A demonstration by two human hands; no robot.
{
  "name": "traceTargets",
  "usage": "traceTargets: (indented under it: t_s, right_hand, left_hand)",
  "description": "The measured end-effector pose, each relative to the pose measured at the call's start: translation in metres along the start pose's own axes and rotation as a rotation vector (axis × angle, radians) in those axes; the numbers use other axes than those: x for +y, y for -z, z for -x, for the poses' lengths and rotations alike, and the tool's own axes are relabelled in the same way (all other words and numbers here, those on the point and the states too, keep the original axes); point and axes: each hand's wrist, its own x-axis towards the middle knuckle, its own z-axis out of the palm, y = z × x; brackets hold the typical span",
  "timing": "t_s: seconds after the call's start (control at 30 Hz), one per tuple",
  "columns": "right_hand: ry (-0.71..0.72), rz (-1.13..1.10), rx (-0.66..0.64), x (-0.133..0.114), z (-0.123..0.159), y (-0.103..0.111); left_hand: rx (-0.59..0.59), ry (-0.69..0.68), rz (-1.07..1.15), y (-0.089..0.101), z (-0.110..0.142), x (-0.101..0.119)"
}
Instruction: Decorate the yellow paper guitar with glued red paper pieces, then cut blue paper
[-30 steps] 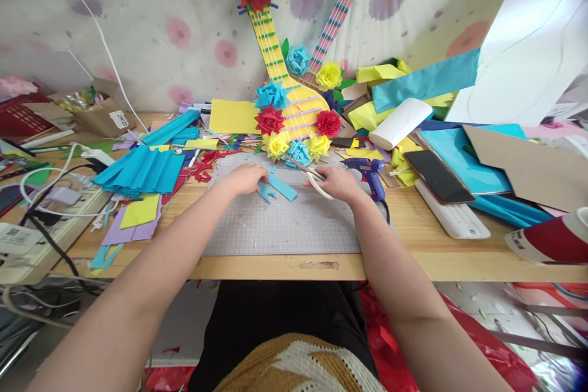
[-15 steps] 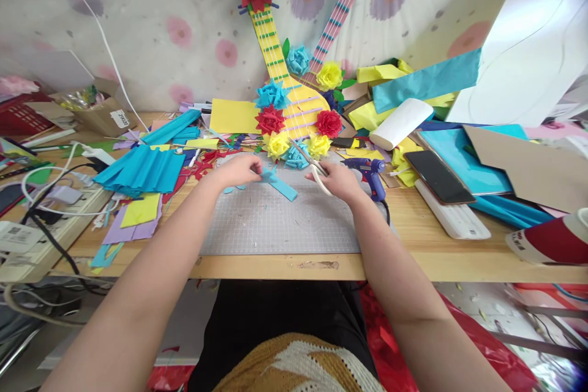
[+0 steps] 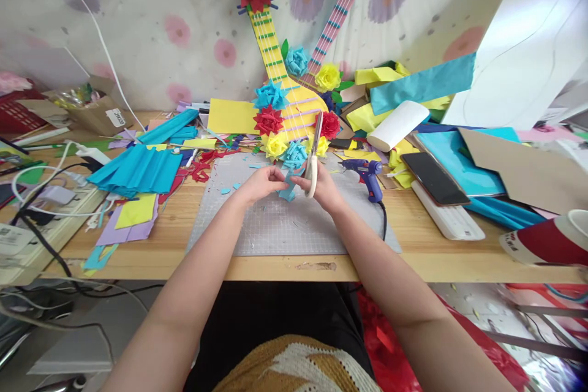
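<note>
A blue paper strip (image 3: 287,191) is pinched in the fingers of my left hand (image 3: 270,182), above the grey cutting mat (image 3: 257,229). My right hand (image 3: 323,187) has white-handled scissors (image 3: 312,173) hooked in it, their blades pointing up and away from me. Its thumb and finger also reach the strip from the right. Just beyond both hands stands a yellow paper guitar (image 3: 301,107) with red, blue and yellow paper flowers. Small blue scraps (image 3: 225,191) lie on the mat to the left of my left hand.
A blue glue gun (image 3: 367,174) rests right of the mat. Further right are a phone (image 3: 435,177), a white power bank (image 3: 448,211) and a paper cup (image 3: 546,237). Folded blue crepe paper (image 3: 138,168), cables and a power strip (image 3: 55,220) occupy the left.
My hands have come together over the mat. The scissors have swung upright in my right hand, and the blue strip has moved right and been lifted.
</note>
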Motion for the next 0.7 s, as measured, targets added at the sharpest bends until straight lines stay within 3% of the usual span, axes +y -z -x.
traceTargets:
  t_s: [0.27, 0.5, 0.7]
  right_hand:
    - [-0.085, -0.08, 0.058, 0.004, -0.004, -0.001]
    - [-0.122, -0.124, 0.092, 0.008, -0.004, -0.003]
    - [-0.138, -0.077, 0.088, 0.013, -0.007, -0.005]
  left_hand:
    - [-0.128, 0.079, 0.129, -0.004, 0.007, -0.007]
    - [-0.014, 0.106, 0.148, -0.008, 0.009, -0.018]
    - [-0.015, 0.044, 0.177, -0.014, 0.006, -0.017]
